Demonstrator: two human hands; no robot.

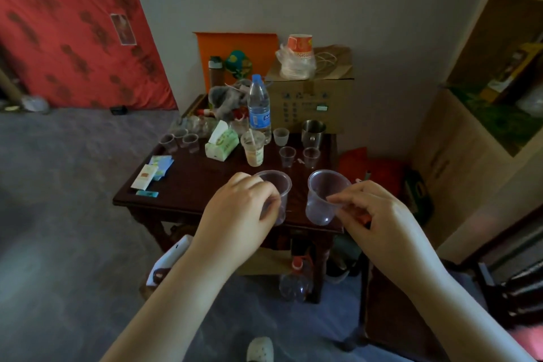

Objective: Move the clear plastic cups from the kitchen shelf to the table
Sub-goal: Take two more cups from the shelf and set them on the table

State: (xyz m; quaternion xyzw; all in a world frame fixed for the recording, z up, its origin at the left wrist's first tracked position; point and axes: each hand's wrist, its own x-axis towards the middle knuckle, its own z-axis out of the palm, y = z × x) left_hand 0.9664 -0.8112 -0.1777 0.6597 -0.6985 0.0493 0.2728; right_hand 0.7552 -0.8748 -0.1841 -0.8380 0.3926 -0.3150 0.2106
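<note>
Two cups, one per hand, held over table (188, 185) near edge. Left hand (235, 214) wraps left cup (277, 185) sidewall; right hand (379, 214) pinches right cup (321, 197) low on wall. Prob. light, thin, crushable, so hold w/ gentle squeeze mid-wall.

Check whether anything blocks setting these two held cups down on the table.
Nothing visible does. The left hand and right hand each hold a clear cup over bare dark table; other cups sit farther back.
</note>
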